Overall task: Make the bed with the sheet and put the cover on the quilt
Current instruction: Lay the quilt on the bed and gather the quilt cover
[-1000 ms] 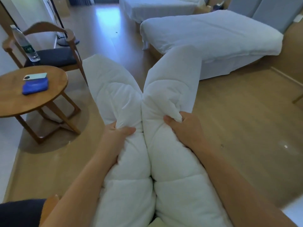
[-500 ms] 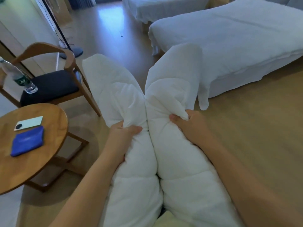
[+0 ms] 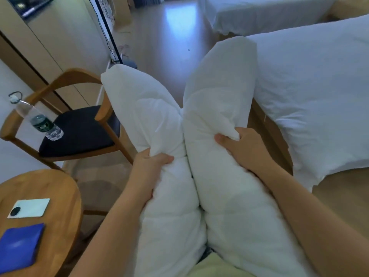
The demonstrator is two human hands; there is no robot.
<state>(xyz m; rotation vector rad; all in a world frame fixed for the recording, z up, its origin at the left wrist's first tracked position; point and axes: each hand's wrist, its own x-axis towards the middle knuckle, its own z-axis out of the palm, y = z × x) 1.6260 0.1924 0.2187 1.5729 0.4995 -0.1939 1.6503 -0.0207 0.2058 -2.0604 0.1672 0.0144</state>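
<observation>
Both hands are clenched on a white quilt (image 3: 209, 176) that is gathered into two thick padded lobes and held up in the centre of the frame. The left hand (image 3: 148, 166) is closed around a bunch of the left lobe at centre, thumb lying across the fabric and fingers wrapped out of sight behind it. The right hand (image 3: 242, 145) is closed around a pinched fold of the right lobe slightly higher and to the right of centre, thumb pressed in and the fold standing up out of the fist. The two lobes touch along a seam between the hands, splay apart above them toward the upper centre, and run down between the forearms to the bottom edge. A bed (image 3: 319, 92) with a white sheet fills the right side, its wooden base visible just beside the right lobe; whether the quilt touches it cannot be told. A second white-covered bed (image 3: 259, 15) lies at the upper right. A wooden chair with a dark seat (image 3: 79, 130) stands at centre left, with a plastic water bottle (image 3: 38, 118) in front of it. A round wooden table (image 3: 65, 196) at lower left carries a phone (image 3: 30, 207) and a blue pouch (image 3: 20, 244), set apart from each other.
</observation>
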